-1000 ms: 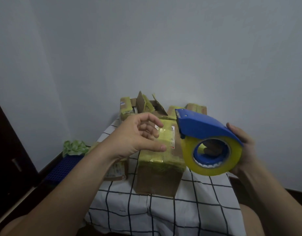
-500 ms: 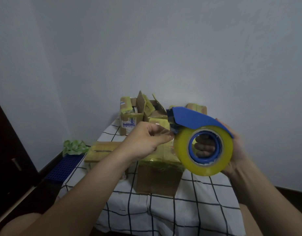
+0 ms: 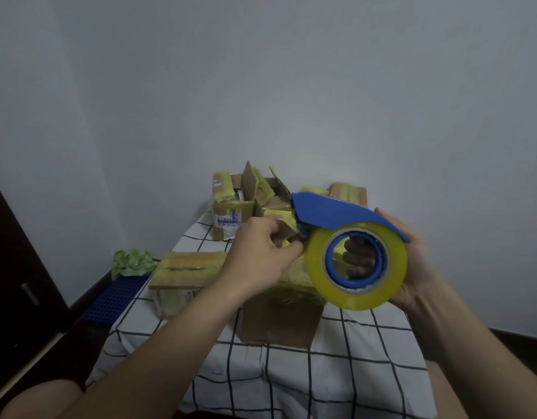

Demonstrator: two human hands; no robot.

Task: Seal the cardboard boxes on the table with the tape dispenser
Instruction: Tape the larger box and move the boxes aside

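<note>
Pinching the tape end just under the blue cutter, the left hand met the tape dispenser at its front lip. The right hand gripped the tool, fingers curled through the roll's core. The dispenser hung in the air, long axis left to right, cutter toward the left hand. The nearest cardboard box sat on the bench, below and beyond both hands; the tape likely needed drawing down onto it.

The right hand grips the blue tape dispenser, fingers through the core of its yellow tape roll. At the roll's 9 o'clock, the left hand pinches its edge. Behind them a taped cardboard box stands on the checked tablecloth; a flat box lies at its 9 o'clock, open boxes at 12.
</note>
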